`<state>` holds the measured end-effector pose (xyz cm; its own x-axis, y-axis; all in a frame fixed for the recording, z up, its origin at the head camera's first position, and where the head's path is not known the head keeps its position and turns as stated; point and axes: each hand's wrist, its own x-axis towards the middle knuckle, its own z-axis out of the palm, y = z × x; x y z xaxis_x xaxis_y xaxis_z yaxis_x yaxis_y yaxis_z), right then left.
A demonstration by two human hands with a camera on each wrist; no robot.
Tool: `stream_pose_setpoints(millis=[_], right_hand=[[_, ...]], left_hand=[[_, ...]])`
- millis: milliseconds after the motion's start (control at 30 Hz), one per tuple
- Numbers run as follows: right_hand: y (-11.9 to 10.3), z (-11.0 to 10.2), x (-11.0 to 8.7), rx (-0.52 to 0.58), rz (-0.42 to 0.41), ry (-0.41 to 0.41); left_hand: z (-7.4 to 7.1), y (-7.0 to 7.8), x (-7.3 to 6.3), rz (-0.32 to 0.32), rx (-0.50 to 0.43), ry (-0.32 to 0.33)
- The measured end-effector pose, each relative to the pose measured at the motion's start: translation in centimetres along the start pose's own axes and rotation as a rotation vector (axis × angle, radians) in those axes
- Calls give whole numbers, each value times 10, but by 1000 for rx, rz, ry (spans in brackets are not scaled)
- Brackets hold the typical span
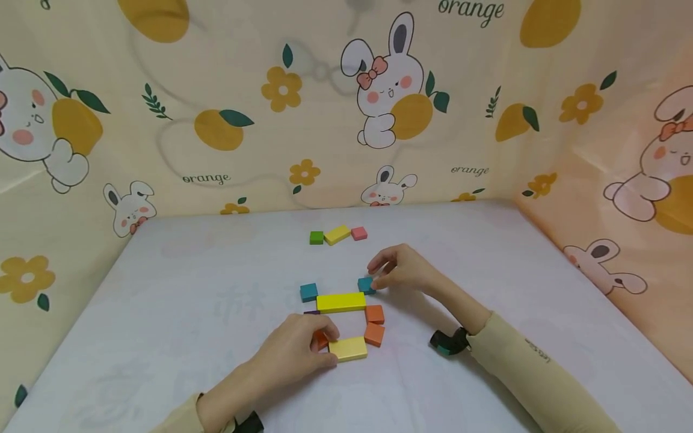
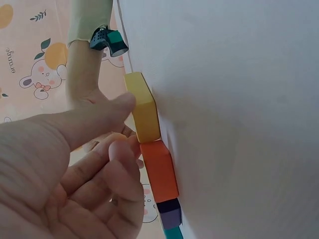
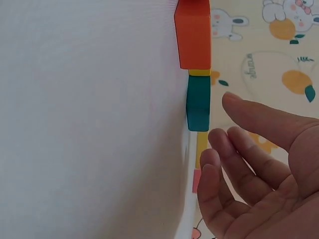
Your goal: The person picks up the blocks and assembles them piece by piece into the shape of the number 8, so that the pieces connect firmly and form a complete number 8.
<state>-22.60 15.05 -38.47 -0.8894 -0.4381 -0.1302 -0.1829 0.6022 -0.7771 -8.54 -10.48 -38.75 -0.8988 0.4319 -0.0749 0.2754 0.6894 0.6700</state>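
Observation:
My left hand (image 1: 292,346) is at the pale yellow block (image 1: 349,349), thumb at its near edge and index finger at its far left corner, seeming to pinch it. In the left wrist view, an orange block (image 2: 159,172) stands beside that pale yellow block (image 2: 145,112), with a purple block (image 2: 170,214) beyond. My right hand (image 1: 408,267) hovers by the right blue block (image 1: 366,285); the right wrist view has a gap between the thumb and that teal-blue block (image 3: 198,103). A long yellow block (image 1: 341,302) lies between it and the left blue block (image 1: 308,293).
Two orange blocks (image 1: 375,334) form the right side of the arrangement. Farther back on the white table (image 1: 189,282) are a green block (image 1: 316,238), a tilted yellow block (image 1: 338,234) and a pink block (image 1: 359,233). A printed backdrop (image 1: 314,138) rises behind.

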Motion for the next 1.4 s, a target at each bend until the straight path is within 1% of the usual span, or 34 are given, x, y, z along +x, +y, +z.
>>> stream_pose_setpoints(millis=[200,333,533,800,967,1067,1200,1300,1400], right_hand=[[0,2,0,-8,-4,-6],[0,3,1,-9,-7,-11],[0,2,0,-19,-9,-9],[0,3,0,-19,-5,-4],[-1,4,-1,-12,7,-9],[-2,4,-1,-14,15,-10],[-2,5,-1,-14,22,-10],[-2,5,-1,-14,16,-17],[-2,5,-1,-15,10,-20]], left_hand=[[-3,0,-1,13,-39,22],[-9,-1,-3,21,-66,60],[-18,-5,-2,37,-112,79],[-23,-2,-1,57,-81,105],[-26,-4,1,48,-97,97],[-31,-9,1,44,-111,115],[-44,-21,6,37,-101,191],[-58,-37,17,18,-73,240],[-74,-54,36,11,-59,245]])
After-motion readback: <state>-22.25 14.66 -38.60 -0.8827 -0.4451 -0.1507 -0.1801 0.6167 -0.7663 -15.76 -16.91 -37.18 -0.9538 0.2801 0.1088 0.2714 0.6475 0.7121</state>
